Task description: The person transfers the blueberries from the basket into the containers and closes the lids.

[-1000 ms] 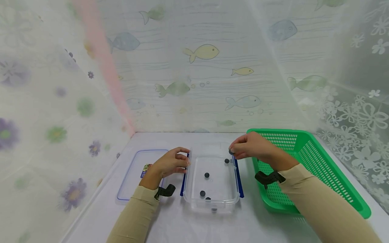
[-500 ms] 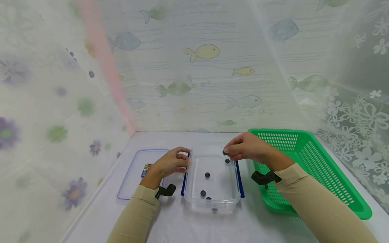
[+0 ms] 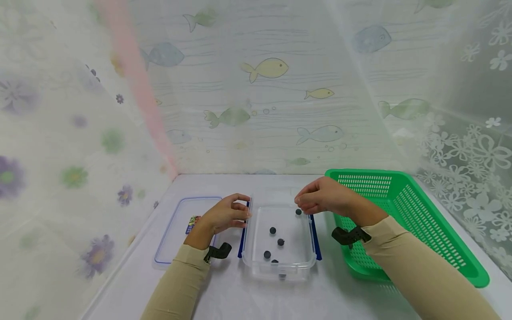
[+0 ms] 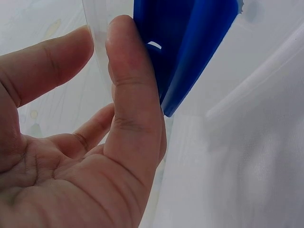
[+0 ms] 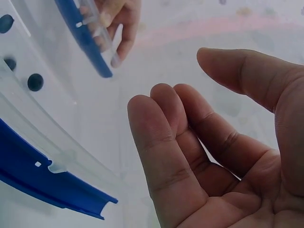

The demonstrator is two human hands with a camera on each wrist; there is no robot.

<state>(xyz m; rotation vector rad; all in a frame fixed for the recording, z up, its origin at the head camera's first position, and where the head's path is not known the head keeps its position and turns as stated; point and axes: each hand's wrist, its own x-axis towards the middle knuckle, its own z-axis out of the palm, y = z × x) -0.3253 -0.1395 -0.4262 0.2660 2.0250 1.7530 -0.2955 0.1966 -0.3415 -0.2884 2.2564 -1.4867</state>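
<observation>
A clear plastic box (image 3: 256, 242) with blue side latches (image 5: 52, 178) stands on the table. My left hand (image 3: 228, 213) pinches its left wall; the left wrist view shows the thumb (image 4: 71, 52) on one face and the fingers (image 4: 130, 85) on the other, beside the blue latch (image 4: 190, 42). Several dark blueberries lie inside, one of them (image 3: 281, 242) near the middle and another (image 3: 298, 212) at the far right corner. My right hand (image 3: 326, 198) hovers over that corner. In the right wrist view its thumb and fingers (image 5: 156, 147) are apart, holding nothing.
A green slotted basket (image 3: 424, 222) stands to the right, partly behind the right forearm. Left of the box, a clear lid (image 3: 172, 235) with a blue seal and a small label lies flat. A patterned curtain (image 3: 272, 111) hangs behind the white table.
My right hand has moved left over the box and let go of its blueberry, which now lies near the middle of the floor. The left hand has stayed at the wall.
</observation>
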